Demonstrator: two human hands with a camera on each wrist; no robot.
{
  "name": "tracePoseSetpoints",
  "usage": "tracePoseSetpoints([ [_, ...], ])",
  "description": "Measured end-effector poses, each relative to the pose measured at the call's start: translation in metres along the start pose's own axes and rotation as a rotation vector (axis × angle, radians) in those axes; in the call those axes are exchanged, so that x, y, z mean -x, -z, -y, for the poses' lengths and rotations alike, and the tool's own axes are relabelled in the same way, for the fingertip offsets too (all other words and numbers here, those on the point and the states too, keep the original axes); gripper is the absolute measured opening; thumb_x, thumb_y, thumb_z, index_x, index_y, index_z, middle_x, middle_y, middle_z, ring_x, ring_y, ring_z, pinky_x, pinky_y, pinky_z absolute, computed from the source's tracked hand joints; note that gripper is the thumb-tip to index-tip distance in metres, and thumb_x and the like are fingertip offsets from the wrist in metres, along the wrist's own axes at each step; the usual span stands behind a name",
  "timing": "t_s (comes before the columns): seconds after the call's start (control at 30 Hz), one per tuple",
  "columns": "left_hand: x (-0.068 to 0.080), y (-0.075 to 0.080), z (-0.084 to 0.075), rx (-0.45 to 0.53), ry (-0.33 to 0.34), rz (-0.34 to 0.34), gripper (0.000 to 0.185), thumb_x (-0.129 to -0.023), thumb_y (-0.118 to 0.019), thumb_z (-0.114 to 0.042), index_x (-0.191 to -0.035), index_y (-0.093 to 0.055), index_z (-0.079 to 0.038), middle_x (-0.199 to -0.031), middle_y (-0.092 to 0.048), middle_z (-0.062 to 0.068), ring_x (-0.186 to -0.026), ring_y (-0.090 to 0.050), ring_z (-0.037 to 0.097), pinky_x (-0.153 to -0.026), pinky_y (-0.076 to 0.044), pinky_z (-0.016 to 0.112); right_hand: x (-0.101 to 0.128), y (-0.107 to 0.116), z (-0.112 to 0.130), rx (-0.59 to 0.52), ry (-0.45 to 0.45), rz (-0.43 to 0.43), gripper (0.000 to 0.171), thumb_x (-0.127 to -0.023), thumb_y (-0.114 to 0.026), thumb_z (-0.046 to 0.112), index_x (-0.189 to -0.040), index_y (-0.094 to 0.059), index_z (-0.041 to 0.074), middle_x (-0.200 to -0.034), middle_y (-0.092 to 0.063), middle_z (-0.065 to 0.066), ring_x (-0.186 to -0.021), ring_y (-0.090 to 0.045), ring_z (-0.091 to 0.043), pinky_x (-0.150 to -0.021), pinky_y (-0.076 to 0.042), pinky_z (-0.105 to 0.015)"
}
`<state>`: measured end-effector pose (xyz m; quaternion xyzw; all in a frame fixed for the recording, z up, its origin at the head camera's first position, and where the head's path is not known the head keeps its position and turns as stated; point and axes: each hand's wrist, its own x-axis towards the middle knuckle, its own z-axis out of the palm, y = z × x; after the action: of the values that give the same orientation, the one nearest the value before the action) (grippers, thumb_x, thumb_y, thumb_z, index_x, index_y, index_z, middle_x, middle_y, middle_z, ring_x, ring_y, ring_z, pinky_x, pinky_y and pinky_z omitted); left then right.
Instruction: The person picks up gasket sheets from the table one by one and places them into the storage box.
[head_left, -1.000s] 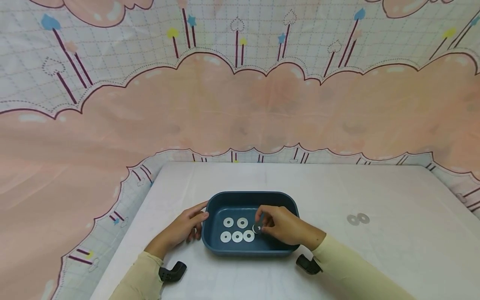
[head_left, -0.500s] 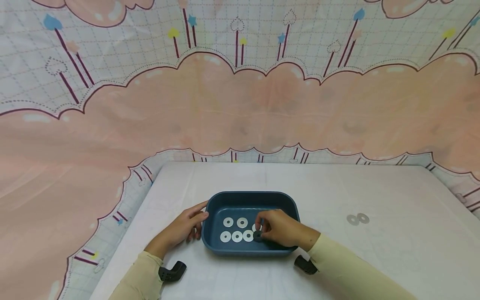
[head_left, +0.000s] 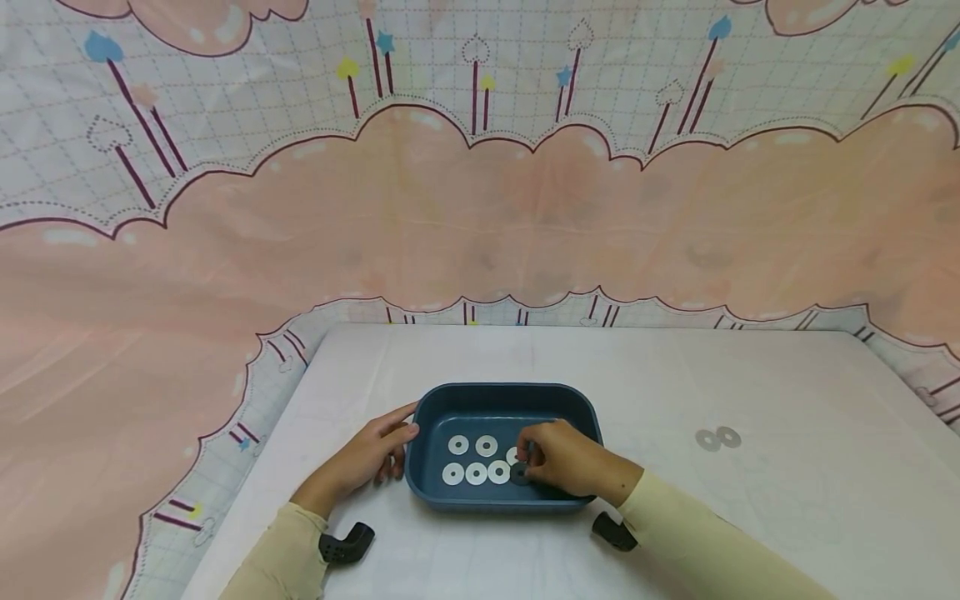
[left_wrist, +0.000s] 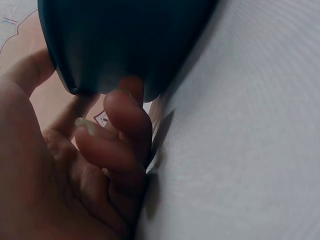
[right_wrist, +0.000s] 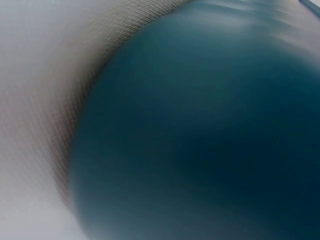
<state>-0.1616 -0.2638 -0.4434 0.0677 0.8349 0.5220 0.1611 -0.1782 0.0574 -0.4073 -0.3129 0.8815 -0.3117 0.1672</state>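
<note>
With our right hand pinching a dark washer inside the blue tray and our left hand resting open-fingered against its wall, we judged the washer could slip and scatter the white washers.

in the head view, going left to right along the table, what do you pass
left hand → tray → right hand → two washers on the table

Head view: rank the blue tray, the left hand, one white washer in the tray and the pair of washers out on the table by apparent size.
1. blue tray
2. left hand
3. pair of washers
4. white washer. Each washer of the pair looks alike in size to it.
</note>
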Motion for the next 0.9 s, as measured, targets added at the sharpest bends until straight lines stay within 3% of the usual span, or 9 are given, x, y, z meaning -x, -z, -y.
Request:
tracePoseSetpoints([
  [0.47,-0.0001,-0.0017,-0.0025,-0.007,-0.004,0.006,0.056,-0.106,-0.047,-0.037,-0.156,-0.035,-0.018,-0.081,-0.058,0.007,-0.061,-0.056,0.019,-0.05,-0.045,0.028,0.0024,0.0018,-0.0029,0.031,0.018,0.007,0.013,-0.085,-0.075,0.002,-0.097,-0.07,0.006,-0.072,-0.063,0.004,-0.064,-0.057,-0.007,-0.06,-0.05,-0.019],
  [0.9,0.0018,-0.0026,-0.0036,-0.012,0.012,-0.005,0.056,-0.105,-0.047,-0.037,-0.156,-0.035,-0.018,-0.082,-0.058,0.008,-0.06,-0.055,0.019,-0.05,-0.045,0.028,0.0073,0.0055,0.0018,0.015,0.072,-0.09,0.012,-0.092,-0.071,0.009,-0.103,-0.07,0.006,-0.073,-0.064,0.007,-0.063,-0.055,-0.003,-0.056,-0.049,-0.019],
])
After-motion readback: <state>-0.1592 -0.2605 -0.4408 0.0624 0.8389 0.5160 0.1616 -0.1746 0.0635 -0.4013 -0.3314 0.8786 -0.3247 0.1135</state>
